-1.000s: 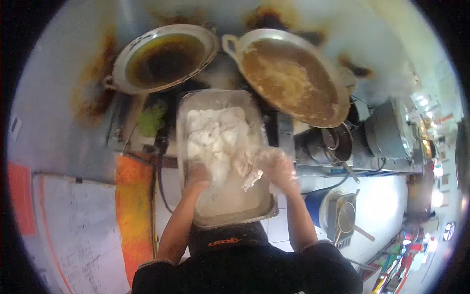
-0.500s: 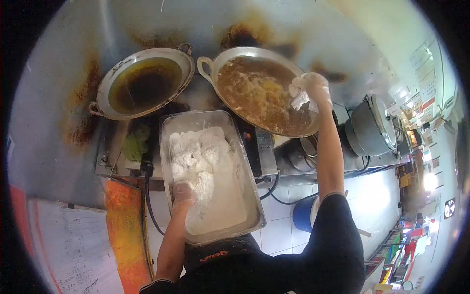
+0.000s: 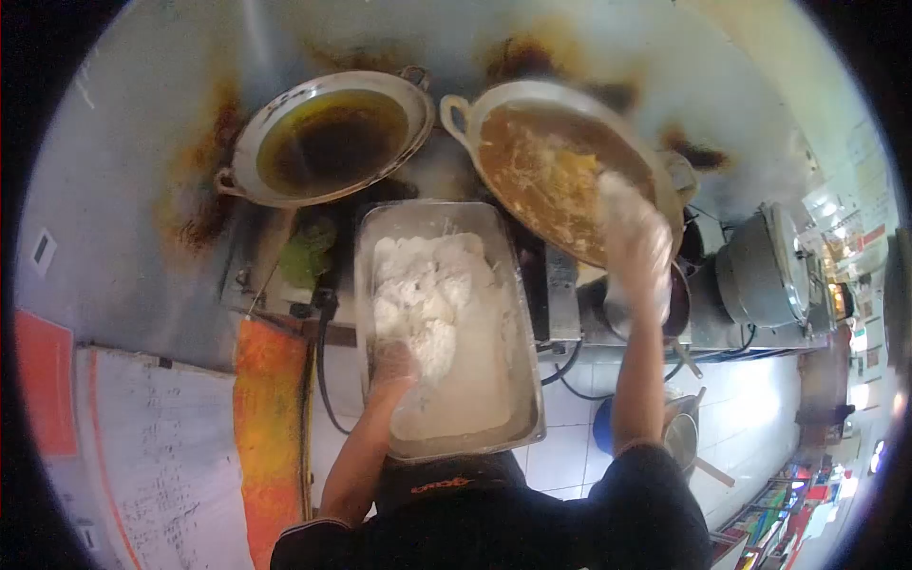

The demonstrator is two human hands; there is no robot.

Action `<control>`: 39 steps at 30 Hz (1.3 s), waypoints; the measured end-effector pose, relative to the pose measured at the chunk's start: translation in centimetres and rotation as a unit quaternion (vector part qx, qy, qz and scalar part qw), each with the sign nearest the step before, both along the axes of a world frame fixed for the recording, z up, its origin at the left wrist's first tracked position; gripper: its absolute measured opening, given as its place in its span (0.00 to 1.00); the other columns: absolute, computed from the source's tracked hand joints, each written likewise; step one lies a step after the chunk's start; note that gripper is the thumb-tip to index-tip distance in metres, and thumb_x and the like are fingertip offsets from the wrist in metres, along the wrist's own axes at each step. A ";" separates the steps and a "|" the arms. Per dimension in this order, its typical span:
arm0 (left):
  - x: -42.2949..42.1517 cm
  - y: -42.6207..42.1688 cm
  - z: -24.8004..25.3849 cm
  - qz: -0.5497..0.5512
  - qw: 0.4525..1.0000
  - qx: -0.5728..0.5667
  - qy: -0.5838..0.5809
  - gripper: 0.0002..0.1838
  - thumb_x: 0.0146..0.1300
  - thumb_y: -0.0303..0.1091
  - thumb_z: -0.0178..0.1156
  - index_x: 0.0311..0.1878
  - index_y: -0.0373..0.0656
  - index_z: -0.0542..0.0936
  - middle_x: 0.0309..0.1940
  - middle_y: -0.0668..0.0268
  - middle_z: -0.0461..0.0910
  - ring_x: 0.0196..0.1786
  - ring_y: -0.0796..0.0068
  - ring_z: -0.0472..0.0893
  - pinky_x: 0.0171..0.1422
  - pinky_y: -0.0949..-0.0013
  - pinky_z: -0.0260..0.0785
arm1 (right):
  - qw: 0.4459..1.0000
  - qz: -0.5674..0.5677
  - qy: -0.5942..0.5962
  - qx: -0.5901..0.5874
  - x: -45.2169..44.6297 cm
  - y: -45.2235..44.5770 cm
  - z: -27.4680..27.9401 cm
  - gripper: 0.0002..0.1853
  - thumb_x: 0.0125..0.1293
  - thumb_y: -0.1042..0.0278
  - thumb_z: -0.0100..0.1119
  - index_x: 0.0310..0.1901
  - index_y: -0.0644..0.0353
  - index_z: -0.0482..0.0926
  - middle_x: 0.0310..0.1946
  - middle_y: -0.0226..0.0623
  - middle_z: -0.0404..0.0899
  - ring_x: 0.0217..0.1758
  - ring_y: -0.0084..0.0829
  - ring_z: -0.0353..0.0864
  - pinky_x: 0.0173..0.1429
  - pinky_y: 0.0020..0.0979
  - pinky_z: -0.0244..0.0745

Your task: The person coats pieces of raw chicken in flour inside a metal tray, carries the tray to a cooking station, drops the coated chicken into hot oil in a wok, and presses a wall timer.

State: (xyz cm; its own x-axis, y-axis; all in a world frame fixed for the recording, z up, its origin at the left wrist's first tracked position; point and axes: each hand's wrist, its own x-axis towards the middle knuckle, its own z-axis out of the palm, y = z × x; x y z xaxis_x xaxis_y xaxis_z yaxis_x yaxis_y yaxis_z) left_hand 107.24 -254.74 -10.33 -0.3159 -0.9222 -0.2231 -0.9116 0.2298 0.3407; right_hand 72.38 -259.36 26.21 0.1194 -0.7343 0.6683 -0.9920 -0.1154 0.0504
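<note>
A metal tray (image 3: 528, 399) holds white flour and several flour-coated pieces (image 3: 432, 304). My left hand (image 3: 395, 369) is in the tray at its left side, against a coated piece; its fingers are blurred and partly sunk in the flour. My right hand (image 3: 638, 242), in a clear plastic glove, is over the right rim of the right wok (image 3: 548, 180), which holds bubbling brown oil with food frying in it. A whitish lump shows at its fingertips, smeared by motion.
A second wok (image 3: 332, 142) of dark oil stands at the back left. Green leaves (image 3: 306, 252) lie left of the tray. A lidded pot (image 3: 763, 266) is at the right, and a strainer (image 3: 680, 439) is lower right.
My right hand went from the tray up over the right wok with a coated piece, and now is lower at the wok's right rim. My left hand stays in the tray.
</note>
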 end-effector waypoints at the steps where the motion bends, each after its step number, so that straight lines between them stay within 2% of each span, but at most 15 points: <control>1: -0.2 0.3 1.6 0.003 1.000 0.003 -0.007 0.18 0.56 0.33 0.59 0.48 0.32 0.80 0.48 0.43 0.81 0.56 0.46 0.79 0.61 0.51 0.71 | 0.968 0.124 -0.215 0.022 2.8 0.9 -2.7 0.08 0.71 0.66 0.54 0.43 0.57 0.82 0.32 0.42 0.83 0.36 0.36 0.84 0.43 0.40 0.79; 3: -0.8 0.7 4.1 -0.041 0.999 -0.020 0.020 0.13 0.51 0.32 0.63 0.37 0.32 0.84 0.35 0.46 0.83 0.41 0.43 0.84 0.47 0.52 0.77 | 0.963 0.118 -0.197 0.142 7.5 3.0 -7.4 0.06 0.69 0.71 0.54 0.38 0.57 0.82 0.30 0.40 0.82 0.36 0.40 0.84 0.41 0.41 0.79; 4: -1.0 0.8 3.8 -0.044 0.999 -0.019 0.016 0.13 0.51 0.32 0.63 0.37 0.32 0.84 0.35 0.46 0.83 0.41 0.43 0.84 0.47 0.52 0.77 | 0.971 0.132 0.005 0.199 8.6 2.4 -12.2 0.07 0.67 0.74 0.53 0.39 0.58 0.82 0.31 0.44 0.83 0.35 0.44 0.84 0.40 0.43 0.79; 5: -1.1 0.7 3.2 -0.003 1.000 -0.014 0.026 0.13 0.52 0.32 0.63 0.37 0.32 0.84 0.36 0.46 0.83 0.43 0.44 0.84 0.48 0.52 0.77 | 0.950 0.229 -0.139 0.160 10.6 2.0 -14.5 0.09 0.63 0.76 0.54 0.42 0.61 0.82 0.32 0.46 0.84 0.34 0.45 0.84 0.37 0.43 0.78; 7: -1.2 0.7 4.5 0.029 0.999 -0.011 0.030 0.14 0.52 0.32 0.63 0.38 0.31 0.84 0.37 0.45 0.84 0.45 0.45 0.84 0.49 0.52 0.78 | 0.893 0.039 -0.122 0.432 12.7 -1.2 -24.0 0.19 0.66 0.66 0.54 0.57 0.64 0.78 0.52 0.46 0.82 0.51 0.43 0.84 0.54 0.44 0.78; 11: -0.6 0.6 7.2 0.059 0.995 0.077 0.007 0.12 0.53 0.32 0.63 0.36 0.32 0.84 0.39 0.43 0.84 0.46 0.45 0.85 0.50 0.54 0.79 | 0.882 -0.062 -0.037 0.466 14.7 -4.3 -30.9 0.28 0.66 0.56 0.55 0.62 0.67 0.73 0.56 0.54 0.78 0.57 0.49 0.80 0.59 0.45 0.75; 14: -0.2 1.2 3.6 0.071 0.995 0.071 -0.023 0.11 0.53 0.32 0.63 0.35 0.33 0.84 0.38 0.42 0.84 0.45 0.45 0.86 0.51 0.52 0.79 | 0.861 -0.065 -0.053 0.502 14.2 -5.1 -30.1 0.35 0.66 0.48 0.56 0.65 0.70 0.68 0.59 0.60 0.75 0.61 0.53 0.77 0.63 0.46 0.72; 20: -0.7 1.8 6.6 0.086 0.996 -0.012 -0.033 0.09 0.61 0.29 0.56 0.34 0.35 0.84 0.33 0.48 0.85 0.38 0.51 0.87 0.43 0.54 0.81 | 0.805 -0.019 -0.435 0.402 10.7 2.3 -25.7 0.47 0.62 0.35 0.59 0.70 0.69 0.64 0.64 0.62 0.72 0.69 0.51 0.72 0.69 0.42 0.68; 26: -1.2 1.8 14.6 0.043 0.999 0.012 0.018 0.16 0.59 0.37 0.61 0.44 0.35 0.83 0.41 0.45 0.84 0.46 0.49 0.85 0.52 0.54 0.79 | 0.586 -0.103 -0.659 0.460 9.4 7.5 -24.8 0.47 0.60 0.50 0.68 0.75 0.64 0.57 0.64 0.52 0.74 0.66 0.43 0.76 0.71 0.36 0.67; 28: -2.1 1.8 13.4 0.015 0.999 0.036 0.018 0.22 0.59 0.41 0.64 0.52 0.36 0.80 0.46 0.42 0.82 0.52 0.48 0.83 0.56 0.55 0.77 | 0.682 -0.138 -0.438 0.570 9.9 8.5 -25.2 0.44 0.62 0.39 0.60 0.70 0.65 0.65 0.63 0.55 0.75 0.70 0.44 0.72 0.70 0.38 0.67; 31: -2.5 2.0 9.1 0.036 0.998 0.055 0.021 0.30 0.59 0.45 0.66 0.60 0.36 0.75 0.53 0.43 0.80 0.56 0.48 0.81 0.59 0.54 0.75 | 0.754 -0.115 -0.371 0.529 10.4 9.4 -30.2 0.39 0.64 0.45 0.58 0.69 0.66 0.66 0.61 0.56 0.75 0.65 0.47 0.74 0.66 0.41 0.69; 32: -3.1 2.6 11.2 0.192 0.921 0.218 0.259 0.31 0.58 0.45 0.67 0.60 0.37 0.75 0.54 0.43 0.80 0.56 0.47 0.81 0.59 0.54 0.75 | 0.801 -0.104 -0.311 0.500 10.3 9.7 -32.8 0.37 0.65 0.48 0.57 0.69 0.67 0.66 0.59 0.57 0.75 0.62 0.49 0.75 0.65 0.43 0.70; 34: -3.4 2.2 12.6 0.324 0.741 0.361 0.464 0.31 0.57 0.46 0.68 0.60 0.37 0.75 0.54 0.43 0.80 0.56 0.46 0.81 0.58 0.53 0.75 | 0.894 -0.087 -0.131 0.420 9.8 10.8 -38.3 0.33 0.67 0.55 0.55 0.68 0.68 0.66 0.57 0.57 0.75 0.56 0.52 0.77 0.61 0.46 0.72; 36: -3.1 0.1 13.0 0.166 0.925 0.319 0.126 0.32 0.57 0.47 0.67 0.61 0.39 0.75 0.54 0.43 0.80 0.58 0.48 0.81 0.58 0.54 0.75 | 0.936 -0.092 0.011 0.338 8.9 12.3 -40.8 0.29 0.68 0.62 0.53 0.67 0.69 0.66 0.54 0.58 0.75 0.51 0.56 0.79 0.57 0.49 0.74; 39: -3.7 1.6 13.4 0.062 0.989 0.116 0.069 0.23 0.58 0.42 0.61 0.51 0.34 0.81 0.47 0.46 0.83 0.53 0.48 0.82 0.57 0.51 0.74 | 0.914 -0.124 -0.110 0.370 8.8 12.9 -41.0 0.24 0.71 0.62 0.48 0.63 0.69 0.68 0.51 0.59 0.75 0.47 0.57 0.79 0.54 0.50 0.74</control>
